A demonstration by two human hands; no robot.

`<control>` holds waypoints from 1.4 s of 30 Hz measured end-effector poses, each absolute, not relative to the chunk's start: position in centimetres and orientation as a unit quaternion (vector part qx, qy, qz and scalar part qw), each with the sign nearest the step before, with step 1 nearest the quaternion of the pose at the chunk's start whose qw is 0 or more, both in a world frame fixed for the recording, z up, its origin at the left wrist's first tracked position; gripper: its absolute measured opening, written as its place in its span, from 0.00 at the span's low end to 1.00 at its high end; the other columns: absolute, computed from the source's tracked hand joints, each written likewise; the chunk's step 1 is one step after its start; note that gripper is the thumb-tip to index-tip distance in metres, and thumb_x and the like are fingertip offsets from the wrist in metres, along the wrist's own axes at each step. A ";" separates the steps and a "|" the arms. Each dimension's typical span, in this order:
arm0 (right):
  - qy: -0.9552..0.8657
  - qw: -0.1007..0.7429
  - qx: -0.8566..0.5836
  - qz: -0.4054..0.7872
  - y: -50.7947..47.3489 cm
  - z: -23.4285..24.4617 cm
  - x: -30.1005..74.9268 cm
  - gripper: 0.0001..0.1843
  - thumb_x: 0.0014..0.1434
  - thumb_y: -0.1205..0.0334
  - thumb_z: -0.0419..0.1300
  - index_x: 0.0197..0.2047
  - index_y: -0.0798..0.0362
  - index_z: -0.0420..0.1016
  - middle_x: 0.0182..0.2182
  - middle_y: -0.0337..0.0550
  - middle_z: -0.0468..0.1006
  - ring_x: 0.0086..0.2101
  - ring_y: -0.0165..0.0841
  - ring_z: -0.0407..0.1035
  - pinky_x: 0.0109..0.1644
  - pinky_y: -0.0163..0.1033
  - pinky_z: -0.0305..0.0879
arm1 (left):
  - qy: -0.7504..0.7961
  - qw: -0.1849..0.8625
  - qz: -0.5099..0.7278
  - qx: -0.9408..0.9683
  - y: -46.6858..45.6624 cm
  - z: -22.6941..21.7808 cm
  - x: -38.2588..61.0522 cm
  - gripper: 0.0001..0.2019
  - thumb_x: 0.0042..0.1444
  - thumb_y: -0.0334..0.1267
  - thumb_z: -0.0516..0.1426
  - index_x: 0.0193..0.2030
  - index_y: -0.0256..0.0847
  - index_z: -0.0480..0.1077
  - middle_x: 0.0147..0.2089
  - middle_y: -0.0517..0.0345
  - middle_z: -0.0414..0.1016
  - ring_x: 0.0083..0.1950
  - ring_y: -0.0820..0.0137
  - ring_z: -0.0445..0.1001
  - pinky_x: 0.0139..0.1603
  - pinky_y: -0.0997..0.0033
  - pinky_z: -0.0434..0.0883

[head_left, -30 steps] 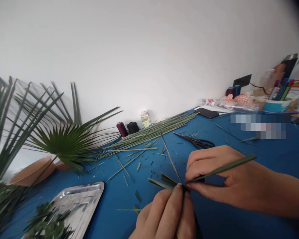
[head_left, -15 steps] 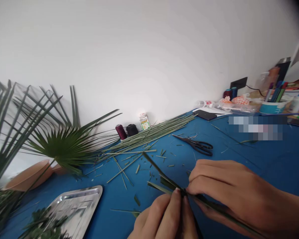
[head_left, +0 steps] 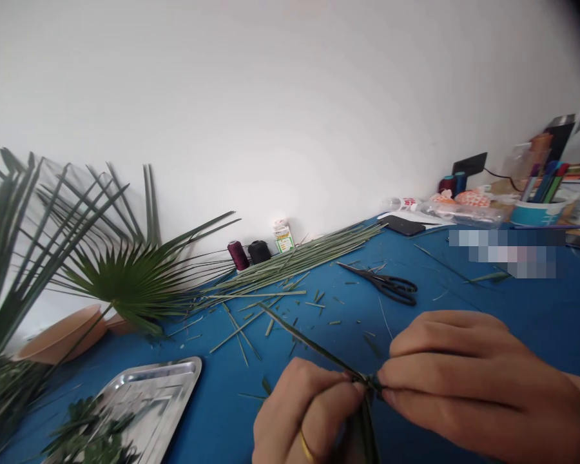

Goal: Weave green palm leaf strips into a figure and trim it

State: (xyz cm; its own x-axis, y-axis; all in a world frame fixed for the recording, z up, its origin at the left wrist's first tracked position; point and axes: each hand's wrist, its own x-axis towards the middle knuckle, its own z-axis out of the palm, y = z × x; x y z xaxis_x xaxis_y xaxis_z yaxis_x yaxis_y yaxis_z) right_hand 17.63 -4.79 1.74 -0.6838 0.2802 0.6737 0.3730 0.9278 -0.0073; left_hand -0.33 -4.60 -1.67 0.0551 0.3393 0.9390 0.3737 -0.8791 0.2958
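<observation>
Over the blue table my left hand [head_left: 304, 409] pinches narrow green palm leaf strips [head_left: 309, 336] between thumb and fingers. One strip sticks out to the upper left, and others hang below the fingers. My right hand [head_left: 468, 380] is closed in a pinch on the same strips, just right of the left fingertips, where they cross in a small knot-like bunch [head_left: 371, 381]. Its exact shape is partly hidden by the fingers. Beyond the hands lie black-handled scissors [head_left: 384, 283], apart from both, and scattered leaf cuttings [head_left: 269, 327].
A metal tray [head_left: 188, 386] holding green leaf pieces stands at left, near a peach bowl [head_left: 62, 335] and a fan palm leaf [head_left: 120, 277]. Long strips [head_left: 299, 258], thread spools [head_left: 238, 256] and a small box [head_left: 283, 237] line the wall. A phone [head_left: 403, 225] and pen tub [head_left: 536, 212] are at right.
My left fingers have curled further round the strips, and my right hand has shifted slightly right. The strip lying along under the right hand no longer shows there.
</observation>
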 end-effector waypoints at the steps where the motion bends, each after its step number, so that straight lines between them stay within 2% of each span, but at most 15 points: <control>1: -0.908 0.373 -0.186 -0.044 -4.7 1.7 17.6 0.11 0.58 0.71 0.48 0.36 0.53 0.71 0.33 0.41 0.77 0.34 0.31 0.68 0.38 0.37 0.64 | -0.232 -0.042 -0.599 -0.766 -4.4 -1.4 -0.5 0.09 0.46 0.24 0.57 0.34 0.37 0.70 0.24 0.57 0.72 0.22 0.74 0.68 0.19 0.77 0.66; 2: -0.901 0.388 -0.196 -0.014 -4.5 1.7 17.5 0.10 0.58 0.71 0.49 0.36 0.53 0.70 0.33 0.41 0.77 0.34 0.30 0.68 0.39 0.36 0.64 | -0.214 -0.088 -0.558 -0.797 -4.2 -1.2 -0.7 0.15 0.42 0.22 0.60 0.39 0.37 0.69 0.27 0.57 0.72 0.24 0.74 0.69 0.21 0.77 0.67; 3: -0.892 0.400 -0.211 0.021 -4.4 1.8 17.4 0.08 0.57 0.72 0.51 0.35 0.53 0.70 0.32 0.41 0.77 0.33 0.29 0.68 0.39 0.34 0.64 | -0.213 -0.122 -0.570 -0.784 -4.0 -1.1 -0.9 0.16 0.42 0.22 0.60 0.40 0.38 0.69 0.27 0.57 0.71 0.25 0.74 0.69 0.22 0.78 0.67; 7: -0.841 0.401 -0.323 0.165 -4.1 2.1 16.9 0.02 0.52 0.69 0.59 0.29 0.53 0.70 0.27 0.38 0.74 0.28 0.27 0.68 0.31 0.29 0.64 | -0.259 -0.241 -0.566 -0.744 -3.5 -1.4 -1.2 0.07 0.45 0.27 0.60 0.32 0.40 0.72 0.25 0.61 0.67 0.21 0.78 0.65 0.18 0.81 0.62; 10: -0.825 0.375 -0.364 0.216 -4.0 2.4 17.0 0.03 0.52 0.67 0.59 0.28 0.53 0.70 0.26 0.36 0.74 0.28 0.27 0.68 0.30 0.29 0.63 | -0.254 -0.250 -0.569 -0.741 -3.6 -1.7 -0.9 0.09 0.44 0.24 0.60 0.32 0.41 0.71 0.24 0.61 0.68 0.22 0.77 0.66 0.20 0.80 0.63; 16: -0.881 0.326 -0.278 0.202 -3.4 3.2 17.5 0.07 0.57 0.71 0.54 0.33 0.53 0.72 0.29 0.38 0.72 0.31 0.26 0.66 0.35 0.29 0.62 | -0.229 -0.240 -0.530 -0.780 -3.6 -1.3 -1.2 0.14 0.42 0.22 0.60 0.36 0.39 0.71 0.27 0.57 0.71 0.25 0.74 0.69 0.23 0.78 0.66; 20: -0.880 0.293 -0.319 0.196 -3.1 3.6 17.2 0.04 0.55 0.68 0.57 0.30 0.54 0.72 0.26 0.37 0.71 0.28 0.26 0.65 0.31 0.29 0.60 | -0.274 -0.302 -0.483 -0.774 -3.4 -0.8 -1.4 0.08 0.41 0.26 0.63 0.31 0.37 0.72 0.25 0.59 0.69 0.23 0.76 0.68 0.21 0.80 0.66; 23: -0.865 0.282 -0.361 0.205 -3.1 3.7 16.8 0.04 0.55 0.67 0.57 0.28 0.54 0.70 0.25 0.35 0.71 0.26 0.25 0.63 0.29 0.29 0.59 | -0.296 -0.339 -0.475 -0.756 -3.5 -0.7 -1.4 0.05 0.42 0.29 0.62 0.29 0.36 0.73 0.24 0.59 0.68 0.23 0.75 0.67 0.22 0.78 0.66; 28: -0.850 0.295 -0.387 0.201 -3.6 3.7 16.5 0.06 0.55 0.69 0.56 0.27 0.52 0.66 0.21 0.30 0.67 0.23 0.22 0.59 0.25 0.27 0.54 | -0.299 -0.354 -0.470 -0.752 -3.6 -0.5 -1.3 0.04 0.42 0.29 0.62 0.26 0.37 0.71 0.23 0.60 0.67 0.22 0.76 0.65 0.21 0.77 0.64; 32: -0.849 0.293 -0.382 0.217 -3.9 3.6 16.6 0.06 0.56 0.67 0.55 0.27 0.51 0.65 0.21 0.28 0.67 0.22 0.22 0.59 0.25 0.26 0.54 | -0.292 -0.368 -0.469 -0.748 -3.6 -1.0 -1.2 0.05 0.42 0.27 0.61 0.26 0.38 0.69 0.24 0.60 0.67 0.23 0.75 0.66 0.22 0.78 0.65; 36: -0.855 0.277 -0.376 0.225 -4.2 3.5 16.8 0.05 0.53 0.70 0.56 0.28 0.51 0.67 0.24 0.30 0.71 0.25 0.22 0.63 0.29 0.26 0.57 | -0.264 -0.304 -0.514 -0.758 -3.5 -2.0 -1.0 0.06 0.43 0.25 0.60 0.28 0.38 0.69 0.24 0.60 0.67 0.22 0.77 0.65 0.19 0.79 0.63; 39: -0.880 0.267 -0.352 0.173 -4.5 3.3 16.9 0.07 0.49 0.75 0.56 0.29 0.52 0.67 0.26 0.32 0.71 0.28 0.23 0.65 0.33 0.27 0.59 | -0.230 -0.165 -0.527 -0.802 -3.6 -1.9 -1.2 0.07 0.45 0.24 0.58 0.32 0.36 0.70 0.24 0.58 0.68 0.23 0.75 0.67 0.21 0.78 0.65; 42: -0.903 0.258 -0.332 0.091 -4.7 3.0 16.9 0.07 0.49 0.75 0.56 0.29 0.53 0.67 0.28 0.36 0.71 0.30 0.27 0.65 0.34 0.30 0.60 | -0.197 -0.027 -0.494 -0.847 -4.0 -1.2 -1.7 0.11 0.44 0.21 0.58 0.37 0.31 0.69 0.27 0.53 0.72 0.26 0.74 0.69 0.23 0.78 0.68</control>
